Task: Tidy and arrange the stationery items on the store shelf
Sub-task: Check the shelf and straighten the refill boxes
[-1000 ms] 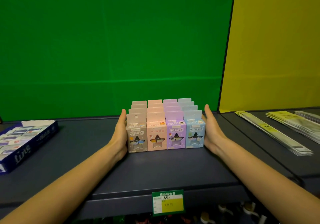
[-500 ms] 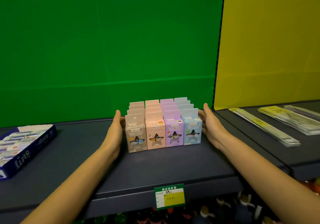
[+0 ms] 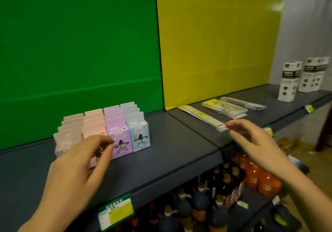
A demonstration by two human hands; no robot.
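Observation:
A neat block of small pastel boxes [image 3: 125, 124] stands on the dark shelf [image 3: 170, 152] in grey, peach, purple and blue rows. My left hand [image 3: 80, 163] hovers in front of the grey and peach rows, empty, fingers loosely curled, hiding their fronts. My right hand [image 3: 255, 142] is off the boxes, fingers spread and empty, over the shelf's front edge near the end of a long flat packet [image 3: 203, 117]. A stack of yellow flat packets [image 3: 224, 107] lies further right.
Grey flat packets [image 3: 244, 103] lie behind the yellow ones. Two stacks of white-and-black boxes [image 3: 303, 79] stand at the far right. Green and yellow panels back the shelf. Price tags [image 3: 116, 212] hang on the edge. Dark and orange bottles [image 3: 233, 185] fill the shelf below.
Both hands have come off the sides of the box block. The view has swung right, and my right hand has moved right toward the flat packets.

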